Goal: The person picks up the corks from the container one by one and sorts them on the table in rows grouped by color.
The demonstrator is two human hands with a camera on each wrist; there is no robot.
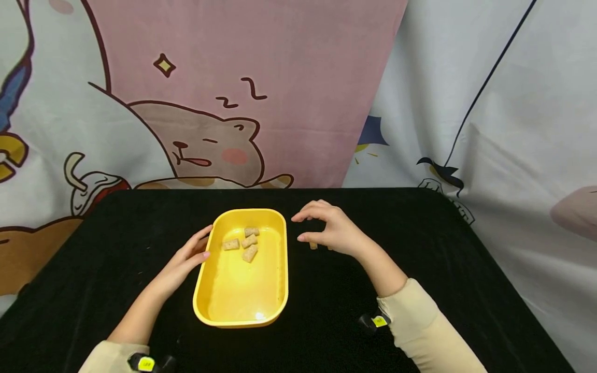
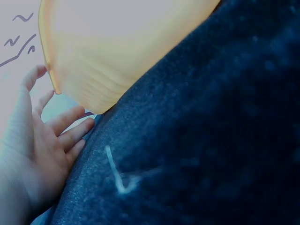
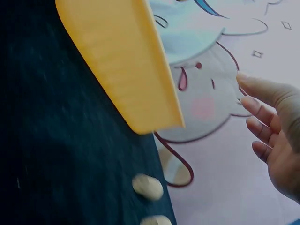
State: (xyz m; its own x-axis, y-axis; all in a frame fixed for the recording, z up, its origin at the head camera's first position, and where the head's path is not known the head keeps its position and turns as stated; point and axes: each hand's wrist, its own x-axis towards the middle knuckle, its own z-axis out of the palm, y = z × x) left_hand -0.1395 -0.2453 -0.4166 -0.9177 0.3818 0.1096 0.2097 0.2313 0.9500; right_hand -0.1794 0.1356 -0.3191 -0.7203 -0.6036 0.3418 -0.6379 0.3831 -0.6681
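Note:
A yellow rectangular tray (image 1: 240, 305) with rounded corners sits on the black cloth. Several small tan, rough-looking chunks (image 1: 230, 244) lie inside it toward the far end; their exact kind cannot be told. Against the tray's left side, my left hand (image 1: 184, 259) touches the rim with thumb and fingertips, its fingers loosely extended, as the left wrist view also shows (image 2: 51, 140). To the right of the tray, my right hand (image 1: 336, 228) hovers with thumb and fingers apart, nothing between them. Beneath it another tan chunk (image 1: 313, 245) is partly hidden; the right wrist view shows two chunks (image 3: 147, 186) on the cloth.
Black cloth (image 1: 354, 290) covers the table around the tray. Behind the far edge hangs a pink and white curtain (image 1: 303, 103) with cartoon animals. A small white thread-like mark (image 2: 117, 178) shows on the cloth in the left wrist view.

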